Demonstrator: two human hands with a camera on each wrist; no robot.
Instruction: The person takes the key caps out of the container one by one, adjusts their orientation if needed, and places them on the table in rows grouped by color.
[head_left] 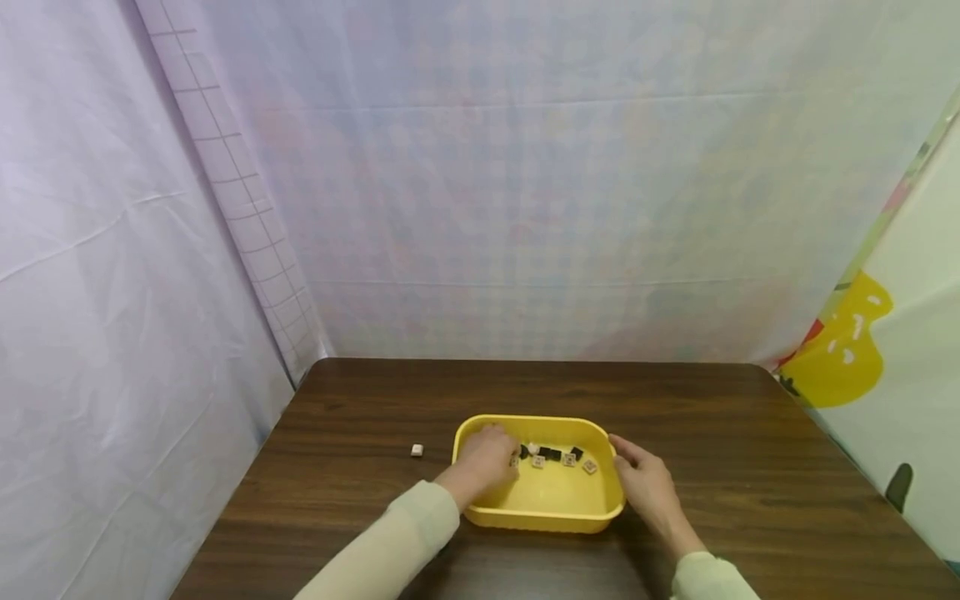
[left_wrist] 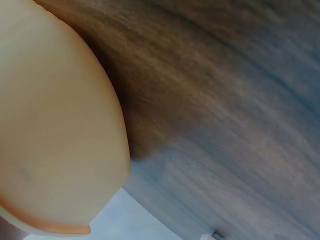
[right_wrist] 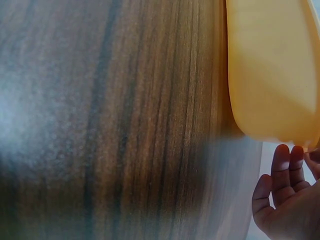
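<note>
A yellow plastic tub (head_left: 543, 523) sits on the table, with several small white and black square pieces that look like keycaps (head_left: 569, 459) along its floor. My left hand (head_left: 487, 457) reaches over the tub's left side, fingers down among the pieces at that end. Its fingertips are hidden, and I cannot tell whether they hold a piece. At the tub's right end, my right hand (head_left: 649, 483) holds the rim; in the right wrist view its fingertips meet the tub's outer wall (right_wrist: 275, 75). One white keycap (head_left: 417, 450) lies on the table left of the tub.
The dark wood-grain table (head_left: 360, 408) has rounded far corners. Pale cloth (head_left: 525, 208) hangs behind it, with white cloth (head_left: 112, 250) along the left. On the right hangs a cloth with a yellow printed shape (head_left: 840, 358).
</note>
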